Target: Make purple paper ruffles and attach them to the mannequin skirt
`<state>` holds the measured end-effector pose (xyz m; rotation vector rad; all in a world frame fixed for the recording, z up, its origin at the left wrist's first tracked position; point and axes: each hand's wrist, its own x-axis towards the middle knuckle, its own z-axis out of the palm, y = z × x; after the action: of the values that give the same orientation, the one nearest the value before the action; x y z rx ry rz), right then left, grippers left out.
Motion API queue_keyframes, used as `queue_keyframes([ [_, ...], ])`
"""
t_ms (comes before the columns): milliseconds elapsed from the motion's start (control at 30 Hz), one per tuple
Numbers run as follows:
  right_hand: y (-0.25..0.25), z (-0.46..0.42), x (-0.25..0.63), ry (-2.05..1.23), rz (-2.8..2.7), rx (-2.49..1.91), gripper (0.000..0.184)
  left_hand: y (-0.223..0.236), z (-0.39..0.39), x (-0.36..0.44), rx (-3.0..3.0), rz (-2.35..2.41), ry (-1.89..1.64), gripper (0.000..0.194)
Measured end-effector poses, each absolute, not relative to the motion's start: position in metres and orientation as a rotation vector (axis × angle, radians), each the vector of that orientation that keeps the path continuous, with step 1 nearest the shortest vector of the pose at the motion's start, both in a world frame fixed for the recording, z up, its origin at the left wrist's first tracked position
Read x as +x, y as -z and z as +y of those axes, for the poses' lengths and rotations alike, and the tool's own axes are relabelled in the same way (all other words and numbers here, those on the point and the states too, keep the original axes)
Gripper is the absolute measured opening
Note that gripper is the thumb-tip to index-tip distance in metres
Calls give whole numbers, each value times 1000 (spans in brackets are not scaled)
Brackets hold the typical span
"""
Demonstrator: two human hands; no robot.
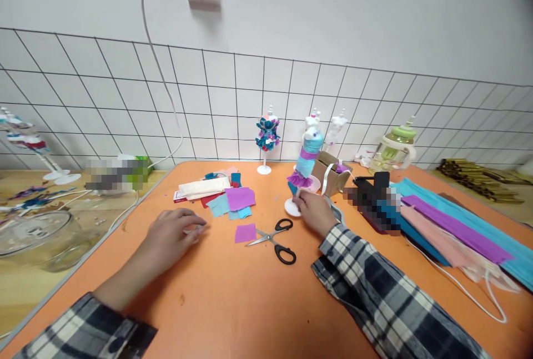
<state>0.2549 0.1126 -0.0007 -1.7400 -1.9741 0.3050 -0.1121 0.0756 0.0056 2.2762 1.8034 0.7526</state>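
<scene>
Reaches forward from the near left in a plaid sleeve [87, 331], wrist low over the orange table [233, 314], with the left hand [172, 237] back up, fingers bent and close together; cannot tell from this view whether anything is pinched between thumb and forefinger. Reaches in likewise from the near right, forearm slanting inward, with the right hand [315, 212] turned on its side, thumb and fingers pinching the lower stem of a small mannequin [311, 151] just above its round white base.

Lies open between the two hands, near the right fingers: a pair of scissors [270, 237], black-handled, blades against or just beside a purple square [245, 233]. Rises beyond the right fingertips, leaning slightly: the mannequin, wrapped in light blue with a purple band, and a ruffled purple edge below. Note, beyond the left fingertips, the overlapping cloth pieces [241, 199] in purple and blue; to the right of the right fingers, the long cloth strips [462, 231]; farther off, past both hands, an upright flowered mannequin [267, 134] in teal and purple.
</scene>
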Motion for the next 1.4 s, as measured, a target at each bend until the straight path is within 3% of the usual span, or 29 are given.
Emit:
queue_keyframes([
  [333, 23, 137, 271, -404, -2001, -1722, 29, -6, 76, -138, 2228, 1777, -544, 36],
  [567, 30, 139, 273, -404, -1967, -1663, 24, -14, 72, -143, 2120, 1807, -701, 31],
  [667, 30, 133, 276, -354, -1904, -1648, 21, -8, 69, -132, 2254, 1682, -718, 31],
  [800, 27, 103, 279, -236, -1704, -1656, 38, 3, 62, -107, 2553, 1548, -700, 34],
  [900, 26, 71, 270, -222, -1705, -1570, 33, 8, 72, -80, 2683, 1584, -649, 40],
  [967, 25, 54, 259, -289, -1915, -1302, 28, 10, 90, -61, 2680, 1619, -696, 42],
  [1033, 25, 44, 246, -351, -2172, -1068, 35, 11, 115, -44, 2647, 1670, -757, 46],
  [1133, 24, 41, 236, -364, -2361, -1188, 36, 14, 147, -32, 2530, 1761, -846, 50],
  [1267, 18, 48, 240, -404, -2412, -1451, 28, 12, 156, -39, 2367, 1757, -986, 27],
  [1400, 15, 51, 245, -374, -2347, -1548, 21, 1, 134, -49, 2100, 1760, -1337, 33],
])
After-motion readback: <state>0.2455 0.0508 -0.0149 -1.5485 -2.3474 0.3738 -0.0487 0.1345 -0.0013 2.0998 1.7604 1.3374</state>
